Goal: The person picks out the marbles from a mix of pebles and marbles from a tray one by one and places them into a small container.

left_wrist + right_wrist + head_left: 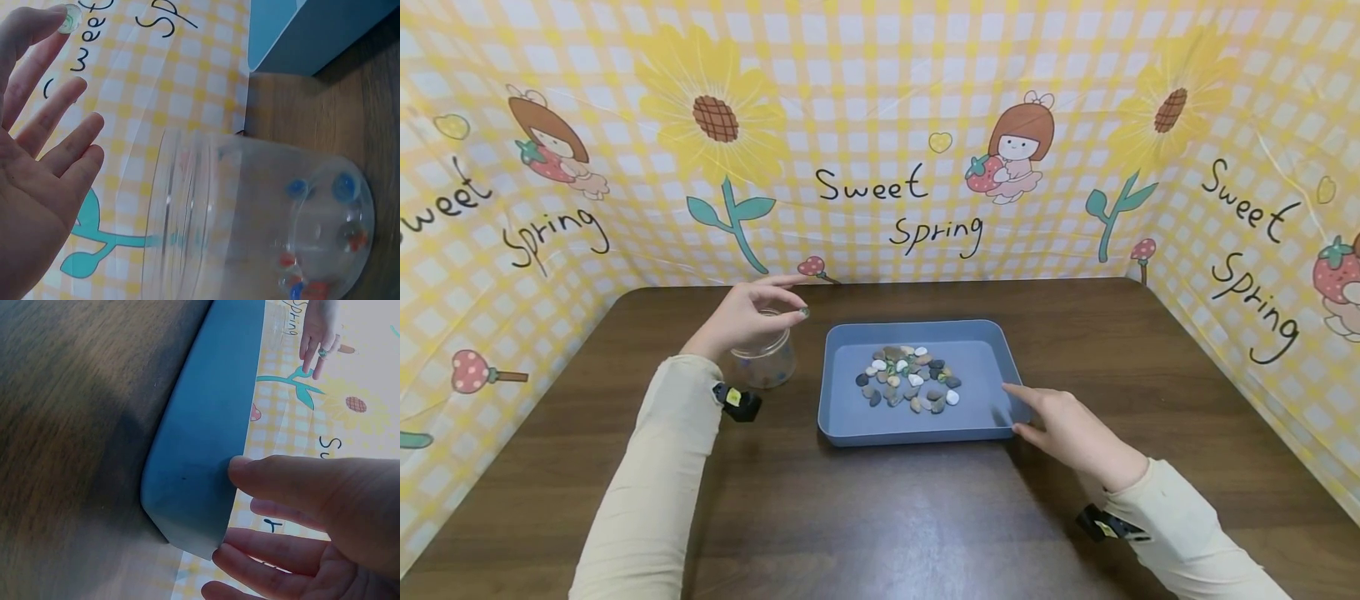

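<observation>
Brown wood grain is running across the table point(880, 517) in the head view, where a blue tray point(988, 354) is sitting near the middle. Pebbles point(916, 380) in white, grey, tan and black are lying clustered inside it, crowding around some green glassy bits point(892, 366). To the tray's left a clear jar point(769, 371) is standing upright, and the left hand point(752, 312) is hovering over it, hiding part of its mouth. Thumb and index finger are pinching a small greenish marble point(804, 312). At the tray's near right corner the right hand point(1067, 425) is touching the edge, fingers loosely extended. Both pale sleeves point(658, 475) are carrying black wrist devices point(740, 402), and a yellow checked cloth point(865, 92) is hanging behind and at the sides.

From the left wrist, the marble is showing clear with a green swirl, while the other three fingers are spreading apart. Blue and red marbles point(344, 187) are resting at the jar's bottom, and one tray corner is appearing beyond it.

From the right wrist, thumb and fingertips are resting along the tray's rim; its wall is blocking the contents, and the left hand is showing in the distance
</observation>
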`<move>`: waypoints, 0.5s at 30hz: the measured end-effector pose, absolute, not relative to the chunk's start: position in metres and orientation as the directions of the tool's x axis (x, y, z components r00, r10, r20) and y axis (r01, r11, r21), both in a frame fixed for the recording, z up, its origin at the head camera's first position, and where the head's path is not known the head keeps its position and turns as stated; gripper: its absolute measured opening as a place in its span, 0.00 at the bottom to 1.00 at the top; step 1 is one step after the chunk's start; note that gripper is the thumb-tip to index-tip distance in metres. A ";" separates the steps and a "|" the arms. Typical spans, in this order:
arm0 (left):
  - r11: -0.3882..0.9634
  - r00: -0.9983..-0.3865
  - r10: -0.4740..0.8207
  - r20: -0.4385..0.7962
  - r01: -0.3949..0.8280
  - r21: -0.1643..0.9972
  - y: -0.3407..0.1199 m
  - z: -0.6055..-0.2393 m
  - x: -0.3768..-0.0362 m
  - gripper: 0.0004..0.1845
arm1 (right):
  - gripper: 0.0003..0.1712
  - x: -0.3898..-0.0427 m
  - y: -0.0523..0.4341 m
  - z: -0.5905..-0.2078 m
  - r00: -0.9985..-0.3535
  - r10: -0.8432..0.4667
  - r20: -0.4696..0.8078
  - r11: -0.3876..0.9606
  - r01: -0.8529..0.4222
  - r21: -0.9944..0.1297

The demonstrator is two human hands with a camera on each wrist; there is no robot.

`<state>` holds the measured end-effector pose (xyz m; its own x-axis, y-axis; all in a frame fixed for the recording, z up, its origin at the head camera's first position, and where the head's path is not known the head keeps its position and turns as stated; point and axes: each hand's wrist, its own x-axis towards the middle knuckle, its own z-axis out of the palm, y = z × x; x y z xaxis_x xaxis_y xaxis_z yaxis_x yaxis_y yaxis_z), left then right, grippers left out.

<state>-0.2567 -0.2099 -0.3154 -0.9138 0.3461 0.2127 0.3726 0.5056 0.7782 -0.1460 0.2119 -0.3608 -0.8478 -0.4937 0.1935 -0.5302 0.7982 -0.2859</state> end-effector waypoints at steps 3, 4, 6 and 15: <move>0.506 -0.915 0.343 0.211 0.369 0.780 -0.215 -0.315 -0.256 0.12 | 0.29 -0.146 0.212 -0.360 -0.845 -0.497 0.195 0.796 -0.534 -0.286; 0.505 -0.918 0.340 0.206 0.363 0.783 -0.216 -0.315 -0.255 0.12 | 0.29 -0.146 0.212 -0.360 -0.844 -0.499 0.197 0.795 -0.536 -0.284; 0.504 -0.921 0.334 0.199 0.353 0.788 -0.219 -0.315 -0.255 0.12 | 0.29 -0.146 0.212 -0.360 -0.842 -0.501 0.202 0.793 -0.539 -0.284; 0.486 -0.926 0.318 0.203 0.343 0.804 -0.229 -0.314 -0.251 0.14 | 0.28 -0.145 0.211 -0.360 -0.847 -0.490 0.205 0.806 -0.530 -0.265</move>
<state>-0.2506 -0.2287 -0.3145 -0.9260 0.3185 0.2026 0.3430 0.4861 0.8038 -0.1454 0.2106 -0.3603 -0.8474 -0.4897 0.2054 -0.5298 0.8057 -0.2649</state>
